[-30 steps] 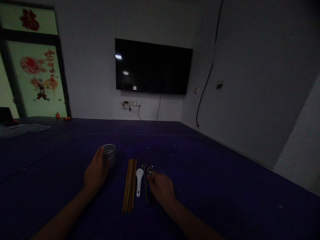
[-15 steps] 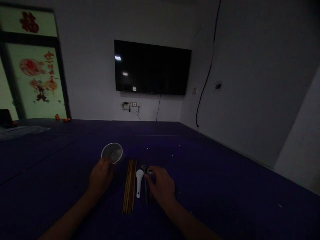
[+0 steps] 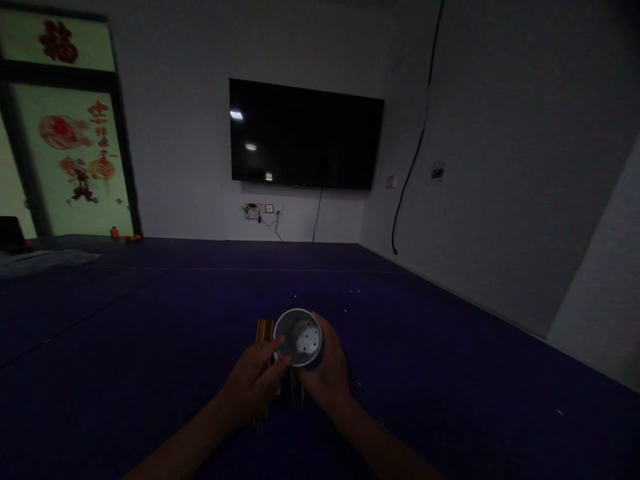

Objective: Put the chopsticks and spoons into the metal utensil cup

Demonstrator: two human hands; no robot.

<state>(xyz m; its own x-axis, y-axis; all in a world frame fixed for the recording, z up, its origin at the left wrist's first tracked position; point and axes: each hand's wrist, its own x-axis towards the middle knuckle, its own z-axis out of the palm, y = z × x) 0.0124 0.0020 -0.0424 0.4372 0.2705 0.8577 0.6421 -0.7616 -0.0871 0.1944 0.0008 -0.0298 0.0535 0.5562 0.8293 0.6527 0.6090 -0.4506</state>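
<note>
A round chopstick holder (image 3: 309,338) with a pale rim and several small holes in its bottom tilts its mouth toward me. My right hand (image 3: 327,367) is closed round its right side. My left hand (image 3: 255,380) grips the left edge, two of its fingertips reaching over the rim. Below and left of the holder lies a row of wooden chopsticks (image 3: 264,328), partly covered by my left hand. Thin handles of two metal utensils (image 3: 294,387) show beneath the holder, their heads hidden. The white spoon beside them is almost wholly covered.
Purple floor matting (image 3: 440,373) spreads under everything, with small white scraps on it. A television (image 3: 305,133) hangs on the far wall above several sockets (image 3: 263,209). Clear plastic sheeting (image 3: 50,260) and small orange things (image 3: 115,233) lie at the far left.
My left hand has brought the chopstick holder rightward, over the spoon and metal utensils. My right hand has left the metal utensil it was at and now clasps the holder.
</note>
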